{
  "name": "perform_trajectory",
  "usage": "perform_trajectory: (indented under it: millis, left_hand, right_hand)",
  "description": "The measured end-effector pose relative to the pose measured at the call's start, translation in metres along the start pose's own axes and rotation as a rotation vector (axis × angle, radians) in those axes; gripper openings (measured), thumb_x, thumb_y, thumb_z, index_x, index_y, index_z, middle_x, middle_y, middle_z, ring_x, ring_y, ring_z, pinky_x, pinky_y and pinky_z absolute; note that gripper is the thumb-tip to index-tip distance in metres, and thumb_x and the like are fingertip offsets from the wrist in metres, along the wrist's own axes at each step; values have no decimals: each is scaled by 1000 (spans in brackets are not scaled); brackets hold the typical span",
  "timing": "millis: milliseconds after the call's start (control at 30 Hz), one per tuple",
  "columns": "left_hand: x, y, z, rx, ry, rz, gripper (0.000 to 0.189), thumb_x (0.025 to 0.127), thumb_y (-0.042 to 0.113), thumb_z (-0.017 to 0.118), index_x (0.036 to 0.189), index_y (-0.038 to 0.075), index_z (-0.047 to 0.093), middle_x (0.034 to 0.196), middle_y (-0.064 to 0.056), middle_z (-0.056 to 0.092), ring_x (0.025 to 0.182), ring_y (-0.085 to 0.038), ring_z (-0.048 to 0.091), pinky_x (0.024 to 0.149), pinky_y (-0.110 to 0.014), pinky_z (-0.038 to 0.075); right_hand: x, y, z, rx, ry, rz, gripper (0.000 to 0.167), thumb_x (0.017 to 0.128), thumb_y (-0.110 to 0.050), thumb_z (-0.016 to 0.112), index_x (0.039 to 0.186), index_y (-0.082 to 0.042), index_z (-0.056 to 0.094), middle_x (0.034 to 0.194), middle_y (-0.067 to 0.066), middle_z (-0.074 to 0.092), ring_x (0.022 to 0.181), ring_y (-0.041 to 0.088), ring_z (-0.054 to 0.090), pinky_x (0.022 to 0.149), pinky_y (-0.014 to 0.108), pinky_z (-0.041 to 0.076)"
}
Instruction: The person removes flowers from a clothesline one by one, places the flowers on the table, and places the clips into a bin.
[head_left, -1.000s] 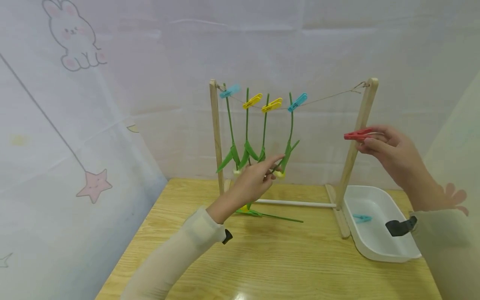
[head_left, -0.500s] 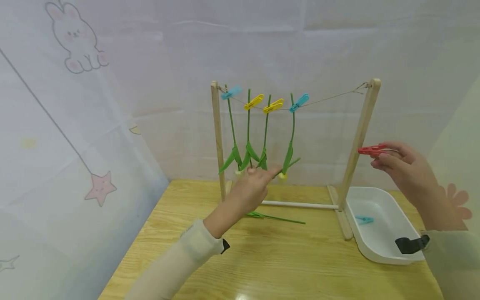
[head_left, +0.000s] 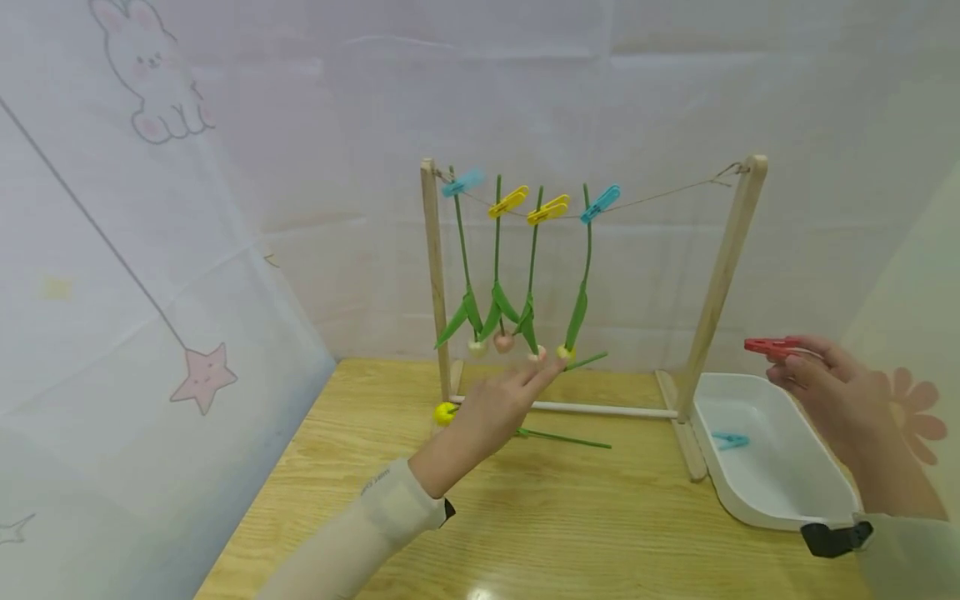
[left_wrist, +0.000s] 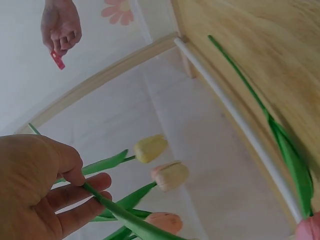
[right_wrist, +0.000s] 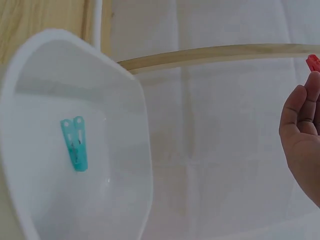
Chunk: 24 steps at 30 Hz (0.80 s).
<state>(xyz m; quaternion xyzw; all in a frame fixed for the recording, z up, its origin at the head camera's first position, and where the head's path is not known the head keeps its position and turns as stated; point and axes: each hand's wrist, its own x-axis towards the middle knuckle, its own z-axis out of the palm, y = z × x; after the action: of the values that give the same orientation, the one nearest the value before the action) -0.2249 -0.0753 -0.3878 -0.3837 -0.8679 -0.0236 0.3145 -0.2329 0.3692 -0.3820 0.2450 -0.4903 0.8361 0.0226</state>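
Note:
My left hand (head_left: 491, 408) pinches the green stem of a tulip (left_wrist: 120, 212) between thumb and fingers. Its yellow head (head_left: 445, 413) shows left of the wrist, and the stem's end (head_left: 588, 361) sticks out at the right. On the far right, my right hand (head_left: 836, 387) pinches a red clothespin (head_left: 771, 346) above the basin. Several tulips hang head down from a string (head_left: 656, 198), held by blue clothespins (head_left: 600, 204) and yellow clothespins (head_left: 548, 210). Another tulip (left_wrist: 290, 155) with a pink head lies on the table, partly hidden by the left hand in the head view.
The string spans two wooden posts (head_left: 723, 283), joined low down by a white rod (head_left: 600, 408). A white basin (head_left: 757, 492) stands right of the frame, with one blue clothespin (right_wrist: 75, 144) inside. The wooden table (head_left: 570, 525) meets a printed cloth backdrop (head_left: 360, 292).
My right hand has moved down and to the right with the red clothespin. The left hand has dropped slightly, and the held tulip's stem end has come lower.

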Motion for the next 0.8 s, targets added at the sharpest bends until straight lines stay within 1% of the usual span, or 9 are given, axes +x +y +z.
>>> perform_trajectory:
  millis: [100, 200, 300, 333, 433, 567, 667, 700, 800]
  left_hand:
    - [-7, 3, 3, 48, -40, 20, 70, 88, -5, 72, 149, 18, 46, 126, 1, 67, 59, -9, 53, 41, -16, 24]
    - [-13, 5, 8, 88, -104, 34, 73, 89, -2, 74, 151, 19, 43, 121, 5, 67, 65, -10, 59, 42, -17, 32]
    - [-19, 8, 14, 109, -161, 48, 76, 88, -1, 76, 153, 19, 41, 123, 5, 67, 77, -12, 67, 49, -18, 46]
    - [-20, 9, 16, 115, -176, 53, 77, 87, 0, 76, 153, 19, 41, 123, 5, 66, 80, -13, 68, 51, -19, 48]
    - [-25, 14, 20, 129, -202, 71, 76, 88, 1, 76, 153, 20, 41, 125, 4, 66, 85, -13, 69, 52, -18, 49]
    - [-32, 21, 25, 160, -250, 94, 77, 91, 6, 76, 156, 21, 38, 130, 3, 64, 91, -13, 71, 57, -19, 53]
    - [-37, 22, 28, 228, -281, 114, 79, 92, 12, 76, 158, 23, 34, 137, 2, 61, 103, -14, 69, 68, -23, 59]
    - [-39, 22, 28, 252, -283, 123, 79, 92, 13, 76, 158, 24, 35, 138, 3, 60, 105, -15, 68, 69, -24, 59]
    - [-43, 23, 33, 311, -302, 146, 79, 92, 16, 77, 158, 26, 34, 139, 3, 58, 107, -14, 67, 68, -24, 59]
  right_hand:
    - [-10, 6, -11, 31, -8, -5, 42, 101, 19, 28, 129, 7, 57, 116, 17, 72, 96, 26, 73, 92, 30, 58]
    - [-17, 11, -18, 32, 0, 7, 42, 101, 19, 27, 127, 6, 58, 115, 16, 73, 97, 25, 73, 91, 30, 58]
    - [-22, 14, -24, 28, 6, 27, 42, 101, 19, 28, 128, 6, 58, 114, 16, 73, 97, 24, 73, 91, 29, 58]
    - [-23, 15, -25, 25, 6, 32, 42, 101, 19, 28, 129, 6, 57, 113, 16, 73, 97, 24, 74, 92, 29, 58]
    - [-29, 17, -29, 1, 15, 49, 42, 101, 18, 29, 129, 5, 58, 111, 14, 74, 95, 23, 74, 91, 28, 57]
    - [-38, 21, -35, -22, 34, 70, 43, 102, 18, 29, 128, 3, 61, 111, 13, 74, 93, 22, 74, 90, 27, 58]
    - [-44, 24, -39, -39, 49, 79, 43, 102, 17, 31, 128, 2, 62, 114, 12, 74, 93, 22, 73, 90, 27, 58]
    - [-45, 24, -39, -45, 52, 79, 43, 102, 17, 31, 128, 2, 62, 115, 11, 73, 93, 22, 73, 90, 27, 58]
    - [-49, 23, -43, -92, 69, 90, 41, 103, 15, 34, 130, 2, 61, 118, 10, 72, 93, 21, 73, 89, 26, 58]
